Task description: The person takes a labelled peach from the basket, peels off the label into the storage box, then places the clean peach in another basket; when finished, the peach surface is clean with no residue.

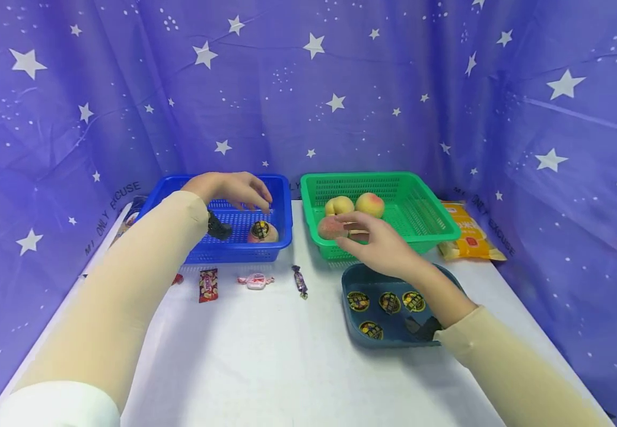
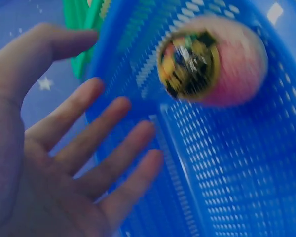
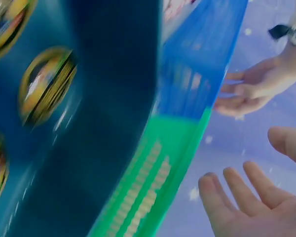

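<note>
My left hand [image 1: 236, 188] hovers over the blue basket [image 1: 223, 255], its fingers spread and holding nothing in the left wrist view. In that basket lies a peach [image 2: 241, 64] with a round black-and-gold sticker [image 2: 190, 64] on it, just beyond the fingertips. My right hand [image 1: 380, 243] is at the front left of the green basket [image 1: 431, 238]. Its fingers overlap a reddish peach [image 1: 330, 228] in the head view, while the right wrist view shows them loosely extended with nothing in them. Two yellowish peaches, one on the left [image 1: 339, 206] and one on the right [image 1: 371, 205], sit behind it.
Below my right forearm stands a dark blue tray [image 1: 348, 323] with several round stickers [image 1: 390, 303]. A red snack packet [image 1: 208, 285], a pink wrapped candy [image 1: 255, 281] and a purple wrapped candy [image 1: 299, 281] lie before the baskets. A yellow bag [image 1: 468, 234] lies right of the green basket.
</note>
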`<state>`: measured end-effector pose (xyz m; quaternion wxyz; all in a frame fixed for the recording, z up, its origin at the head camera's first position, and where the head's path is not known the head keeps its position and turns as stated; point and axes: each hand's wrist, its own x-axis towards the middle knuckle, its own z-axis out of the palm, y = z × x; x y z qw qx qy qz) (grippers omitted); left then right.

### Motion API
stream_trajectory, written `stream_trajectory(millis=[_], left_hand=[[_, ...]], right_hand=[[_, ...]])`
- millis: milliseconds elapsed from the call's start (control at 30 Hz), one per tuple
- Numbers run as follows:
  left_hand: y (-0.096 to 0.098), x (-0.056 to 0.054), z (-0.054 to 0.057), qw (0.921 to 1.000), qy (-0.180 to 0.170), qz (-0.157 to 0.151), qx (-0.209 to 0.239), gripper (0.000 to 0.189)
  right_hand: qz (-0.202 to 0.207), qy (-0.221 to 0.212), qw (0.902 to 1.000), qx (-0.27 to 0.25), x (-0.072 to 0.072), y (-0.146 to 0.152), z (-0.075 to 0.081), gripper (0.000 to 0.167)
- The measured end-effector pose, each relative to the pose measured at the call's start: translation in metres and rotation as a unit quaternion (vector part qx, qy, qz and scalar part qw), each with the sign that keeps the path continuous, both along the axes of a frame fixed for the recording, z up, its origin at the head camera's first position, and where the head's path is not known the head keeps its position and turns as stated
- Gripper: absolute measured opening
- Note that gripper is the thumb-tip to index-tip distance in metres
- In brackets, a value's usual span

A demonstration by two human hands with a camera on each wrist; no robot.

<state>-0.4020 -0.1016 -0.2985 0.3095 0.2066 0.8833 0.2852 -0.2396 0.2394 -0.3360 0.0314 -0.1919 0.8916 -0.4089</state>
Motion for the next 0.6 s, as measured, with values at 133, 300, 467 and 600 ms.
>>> stream_trajectory(millis=[133,300,467,600], left_hand=[[-0.017,-0.003,-0.006,0.9971,-0.072,-0.007,-0.025,0.067],[-0.036,-0.008,-0.021,0.9919,-0.127,0.004,-0.006,0.071],[-0.041,-0.015,-0.036,0.9825,-0.184,0.013,0.028,0.068],[-0.038,-0.024,-0.048,0.9738,-0.222,0.0,0.049,0.068]], right_hand=[[0.01,-0.017,0.9992,-0.036,0.0,-0.031,-0.008,0.054],[-0.014,-0.05,0.9971,-0.056,0.001,-0.069,-0.018,0.061],[-0.059,-0.061,0.9948,-0.057,-0.001,-0.098,-0.028,0.066],[-0.1,-0.083,0.9899,-0.057,-0.006,-0.116,-0.038,0.07]])
